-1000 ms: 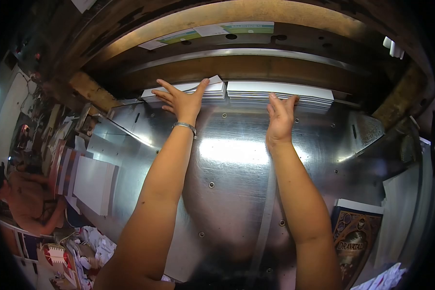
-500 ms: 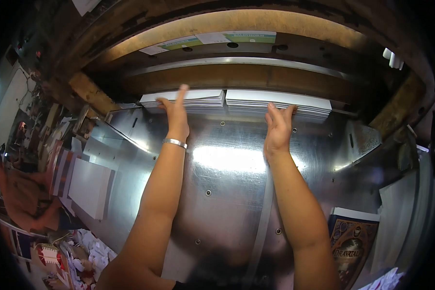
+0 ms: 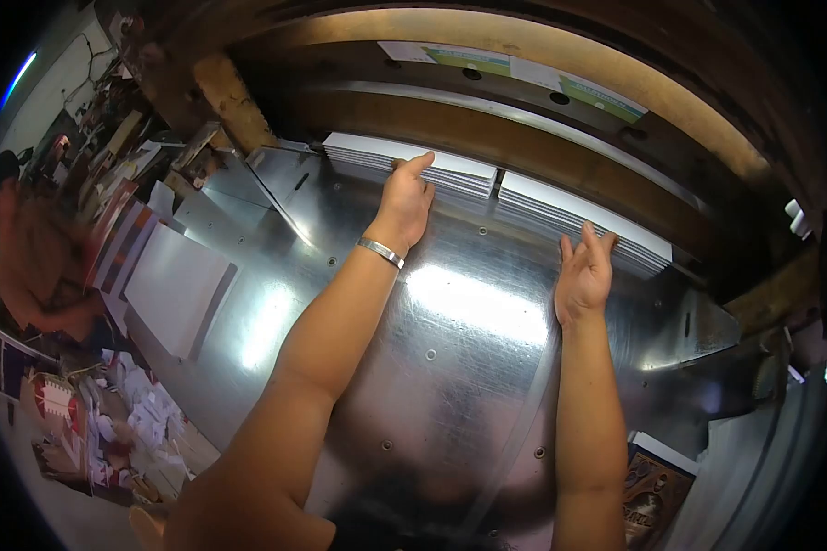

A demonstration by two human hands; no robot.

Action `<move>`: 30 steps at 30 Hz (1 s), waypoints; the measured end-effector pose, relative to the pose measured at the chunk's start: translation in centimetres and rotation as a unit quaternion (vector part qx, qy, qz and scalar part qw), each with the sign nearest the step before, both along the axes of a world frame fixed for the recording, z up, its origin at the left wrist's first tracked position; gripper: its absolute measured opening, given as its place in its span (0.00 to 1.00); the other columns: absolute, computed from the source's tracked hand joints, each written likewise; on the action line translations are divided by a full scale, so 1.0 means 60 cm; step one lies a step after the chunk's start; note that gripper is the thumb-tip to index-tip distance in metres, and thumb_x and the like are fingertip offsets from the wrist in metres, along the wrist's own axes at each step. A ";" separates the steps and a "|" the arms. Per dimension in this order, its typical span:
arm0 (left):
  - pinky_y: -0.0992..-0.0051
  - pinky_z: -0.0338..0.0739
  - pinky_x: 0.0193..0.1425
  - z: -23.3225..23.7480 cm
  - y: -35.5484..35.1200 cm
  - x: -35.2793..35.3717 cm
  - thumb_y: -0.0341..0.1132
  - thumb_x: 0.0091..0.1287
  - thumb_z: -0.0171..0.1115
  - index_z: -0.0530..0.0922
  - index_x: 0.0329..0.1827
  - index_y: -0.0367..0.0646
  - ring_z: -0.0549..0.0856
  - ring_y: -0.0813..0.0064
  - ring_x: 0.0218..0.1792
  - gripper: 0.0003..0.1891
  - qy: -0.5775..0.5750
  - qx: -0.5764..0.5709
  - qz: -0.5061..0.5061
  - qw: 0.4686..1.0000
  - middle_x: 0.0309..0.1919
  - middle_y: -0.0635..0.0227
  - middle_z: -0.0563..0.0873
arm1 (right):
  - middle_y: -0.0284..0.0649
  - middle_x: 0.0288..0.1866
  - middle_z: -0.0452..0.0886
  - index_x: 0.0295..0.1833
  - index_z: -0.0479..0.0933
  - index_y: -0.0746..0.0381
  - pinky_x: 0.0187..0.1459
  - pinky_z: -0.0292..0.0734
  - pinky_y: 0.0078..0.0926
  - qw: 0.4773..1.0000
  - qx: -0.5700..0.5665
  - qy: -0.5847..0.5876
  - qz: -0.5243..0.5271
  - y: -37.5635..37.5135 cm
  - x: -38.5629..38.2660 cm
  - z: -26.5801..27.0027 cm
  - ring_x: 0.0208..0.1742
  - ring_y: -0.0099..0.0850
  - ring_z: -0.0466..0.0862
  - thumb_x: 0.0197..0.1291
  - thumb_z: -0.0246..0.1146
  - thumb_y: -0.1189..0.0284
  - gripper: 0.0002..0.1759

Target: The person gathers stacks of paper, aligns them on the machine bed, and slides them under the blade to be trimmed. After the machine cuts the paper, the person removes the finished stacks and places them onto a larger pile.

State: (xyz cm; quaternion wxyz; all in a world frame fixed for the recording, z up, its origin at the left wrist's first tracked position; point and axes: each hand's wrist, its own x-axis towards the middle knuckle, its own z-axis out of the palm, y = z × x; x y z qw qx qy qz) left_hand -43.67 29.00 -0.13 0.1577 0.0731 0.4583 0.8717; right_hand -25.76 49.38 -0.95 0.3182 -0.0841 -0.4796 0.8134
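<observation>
Left hand [image 3: 404,204] on left stack [image 3: 363,150], right hand [image 3: 582,277] on right stack [image 3: 560,204], grips spread; stacks lie end-to-end crosswise

Two bare arms, one metal band.

The left hand [image 3: 404,197] and the right hand [image 3: 583,275] are both uncovered, and so are the left forearm [image 3: 340,321] and the right forearm [image 3: 586,404], bare all the way to the lower edge of the view. The left wrist carries a narrow bracelet [image 3: 379,252]: a flat, smooth, silver-coloured band that catches the light and sits snug just behind the hand. A dark patch at the bottom edge between the arms may be clothing, but it is too dim to tell.
</observation>
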 end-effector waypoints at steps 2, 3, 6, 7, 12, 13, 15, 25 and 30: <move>0.52 0.32 0.89 -0.002 -0.001 -0.007 0.38 0.75 0.62 0.57 0.71 0.26 0.49 0.60 0.83 0.32 -0.008 -0.003 0.008 1.000 0.75 0.51 0.59 | 0.50 0.90 0.29 0.84 0.38 0.63 0.85 0.33 0.52 1.000 -0.003 -0.004 0.004 0.003 -0.001 -0.007 0.90 0.38 0.25 0.75 0.60 0.60 0.47; 0.52 0.33 0.89 -0.002 -0.003 -0.009 0.37 0.75 0.62 0.61 0.66 0.28 0.55 0.61 0.81 0.28 -0.011 -0.005 0.006 1.000 0.69 0.54 0.64 | 0.49 0.90 0.29 0.84 0.38 0.63 0.85 0.32 0.52 1.000 -0.003 -0.002 0.010 0.004 -0.001 -0.009 0.90 0.38 0.25 0.75 0.60 0.60 0.47; 0.52 0.36 0.90 -0.006 -0.002 -0.006 0.36 0.75 0.62 0.66 0.55 0.34 0.65 0.67 0.71 0.18 -0.018 0.000 0.018 1.000 0.54 0.63 0.68 | 0.48 0.90 0.29 0.83 0.41 0.61 0.85 0.32 0.53 1.000 -0.002 0.000 0.017 0.010 0.000 -0.010 0.90 0.36 0.23 0.74 0.61 0.60 0.45; 0.52 0.37 0.90 -0.005 -0.003 -0.006 0.36 0.75 0.62 0.67 0.52 0.36 0.67 0.69 0.67 0.16 -0.018 0.001 0.024 1.000 0.49 0.66 0.68 | 0.48 0.90 0.29 0.82 0.42 0.61 0.85 0.32 0.53 1.000 -0.010 0.000 0.013 0.006 0.001 -0.008 0.90 0.35 0.23 0.74 0.61 0.61 0.44; 0.50 0.39 0.89 0.003 -0.003 0.001 0.35 0.75 0.61 0.67 0.49 0.40 0.69 0.75 0.61 0.12 -0.018 -0.001 0.030 0.999 0.48 0.70 0.68 | 0.45 0.90 0.30 0.82 0.45 0.57 0.85 0.32 0.53 0.999 -0.024 0.017 0.018 0.010 0.001 -0.012 0.90 0.33 0.23 0.74 0.61 0.61 0.42; 0.50 0.39 0.89 0.003 -0.003 0.000 0.36 0.75 0.61 0.67 0.49 0.40 0.69 0.76 0.61 0.12 -0.017 -0.003 0.030 0.999 0.48 0.70 0.68 | 0.45 0.91 0.29 0.83 0.45 0.57 0.85 0.32 0.53 0.999 -0.026 0.017 0.017 0.011 0.001 -0.014 0.90 0.33 0.23 0.74 0.61 0.61 0.42; 0.50 0.39 0.89 0.003 -0.003 0.002 0.36 0.75 0.61 0.67 0.49 0.41 0.69 0.76 0.61 0.12 -0.020 -0.003 0.031 0.999 0.47 0.70 0.68 | 0.44 0.91 0.30 0.83 0.45 0.57 0.85 0.32 0.53 0.999 -0.030 0.019 0.021 0.015 0.000 -0.022 0.90 0.32 0.23 0.74 0.61 0.61 0.42; 0.52 0.40 0.89 0.004 -0.006 0.001 0.37 0.76 0.62 0.67 0.53 0.40 0.66 0.72 0.70 0.14 -0.031 -0.005 0.036 0.999 0.47 0.68 0.69 | 0.47 0.90 0.26 0.86 0.32 0.60 0.85 0.30 0.55 0.999 -0.016 0.023 0.029 0.016 -0.002 -0.022 0.90 0.40 0.24 0.75 0.60 0.62 0.50; 0.53 0.37 0.89 0.000 -0.006 -0.004 0.39 0.76 0.60 0.65 0.64 0.32 0.56 0.64 0.81 0.23 -0.025 -0.001 0.009 1.000 0.70 0.55 0.67 | 0.45 0.90 0.32 0.84 0.39 0.58 0.84 0.29 0.55 0.999 -0.008 0.021 0.028 0.017 0.001 -0.017 0.90 0.39 0.27 0.75 0.60 0.62 0.44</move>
